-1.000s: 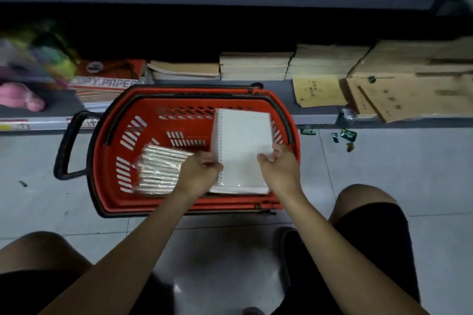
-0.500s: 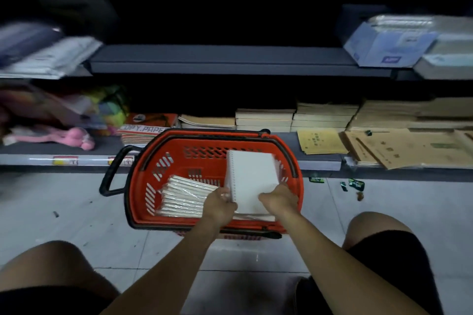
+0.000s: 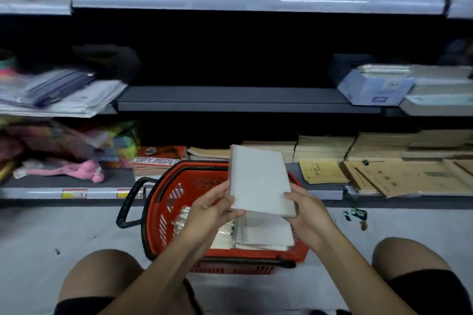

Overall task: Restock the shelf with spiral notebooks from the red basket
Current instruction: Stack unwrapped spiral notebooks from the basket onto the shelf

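Observation:
A stack of white spiral notebooks is lifted above the red basket, held from both sides. My left hand grips its spiral edge and my right hand grips its near right corner. More wrapped spiral notebooks lie in the basket below, partly hidden by my hands. The basket stands on the floor in front of the shelving. The dark middle shelf runs bare across the centre.
Brown exercise books and tan envelopes fill the bottom shelf on the right. A copy paper pack and a pink plush toy lie left. A blue box sits on the middle shelf's right. My knees flank the basket.
The stack of notebooks has risen out of the basket in both hands. My view has tilted upward, bringing the middle and top shelves into sight.

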A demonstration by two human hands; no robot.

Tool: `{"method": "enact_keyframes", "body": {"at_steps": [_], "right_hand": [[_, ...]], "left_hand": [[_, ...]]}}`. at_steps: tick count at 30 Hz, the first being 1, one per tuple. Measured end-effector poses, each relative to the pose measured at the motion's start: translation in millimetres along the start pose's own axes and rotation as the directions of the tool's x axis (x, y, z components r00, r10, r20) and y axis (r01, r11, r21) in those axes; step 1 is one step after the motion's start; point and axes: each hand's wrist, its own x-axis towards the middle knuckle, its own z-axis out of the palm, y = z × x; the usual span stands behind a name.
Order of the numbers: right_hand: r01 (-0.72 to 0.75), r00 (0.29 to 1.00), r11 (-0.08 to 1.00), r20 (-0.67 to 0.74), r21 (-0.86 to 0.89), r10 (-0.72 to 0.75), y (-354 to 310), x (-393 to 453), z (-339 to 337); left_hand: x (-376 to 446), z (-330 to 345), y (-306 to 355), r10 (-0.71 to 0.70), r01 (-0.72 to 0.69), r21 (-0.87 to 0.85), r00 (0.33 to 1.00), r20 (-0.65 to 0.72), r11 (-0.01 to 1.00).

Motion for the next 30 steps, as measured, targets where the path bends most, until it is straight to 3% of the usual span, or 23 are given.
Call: {"method": "enact_keyframes", "body": {"at_steps": [5,10,19,23,26,30], "right_hand": [[0.194,0.981,0.978,-0.003,0.072,-0.194,-44.7,-10.7,4.3],[0.313,0.949,0.948,-0.069,0.064,-0.309,-96.3,13.9,1.0],[0.36,0.925,0.932,-0.113,-0.051,-0.364,-191.0,131.9,-16.3],[0.335,0.926,0.937,-0.152,-0.099,-0.346,-212.7,187.5,-19.6],[0.317,0.926,0.935,-0.162,-0.157,-0.341,-225.6,213.0,-19.4],[0.362,0.923,0.862,0.005,-0.356,-0.385,-233.9,214.6,-27.5]], "left_hand": [[20.6,21.2,23.1,0.079,-0.076,-0.061,0.996,0.044,0.995],[70.2,58.2,38.5,0.106,-0.105,-0.139,0.994,0.003,0.985],[204.3,126.7,82.5,0.135,-0.136,-0.044,0.99,-0.028,0.99],[247.3,139.9,104.8,0.144,-0.143,0.114,0.99,-0.004,0.983],[269.7,143.9,113.1,0.175,-0.173,0.331,0.984,0.022,0.928],[284.5,148.4,109.2,0.287,-0.244,0.556,0.958,0.01,0.795]]}}
